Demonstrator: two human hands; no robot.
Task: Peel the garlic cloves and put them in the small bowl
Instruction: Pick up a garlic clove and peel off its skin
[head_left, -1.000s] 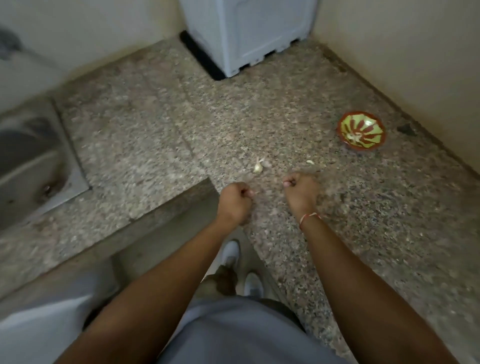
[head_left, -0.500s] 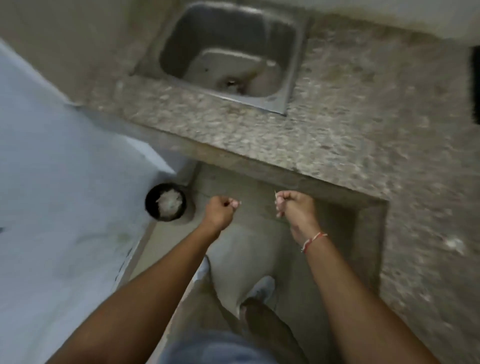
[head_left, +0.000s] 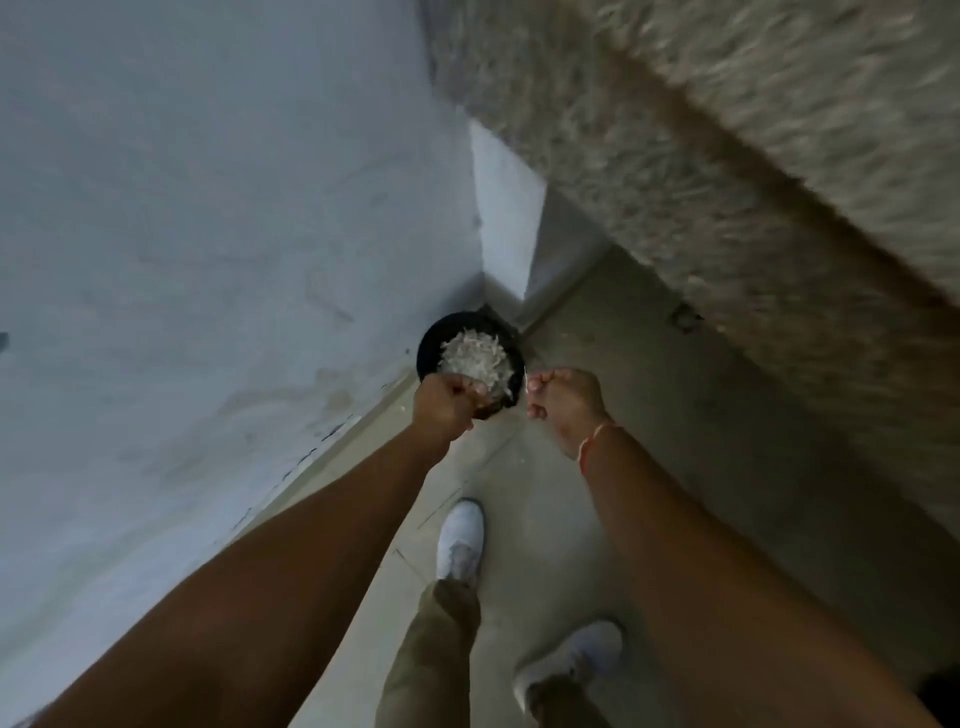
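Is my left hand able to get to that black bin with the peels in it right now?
Probably yes. Your left hand is curled and already over the near rim of the black bin on the floor, with nothing between them and the bin's top open.

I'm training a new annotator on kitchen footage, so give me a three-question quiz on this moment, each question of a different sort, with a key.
1. True or false: the black bin on the floor holds a heap of pale, papery scraps.
2. Multiple choice: the left hand is A) flat on the counter, B) curled, in front of the bin's near rim, C) gripping a shoe.
3. Fill in: the thin red band sits on the ____ wrist.

Key
1. True.
2. B. What it holds, if anything, cannot be made out.
3. Right; the right hand is curled too, pinching a thin pale sliver beside the bin.
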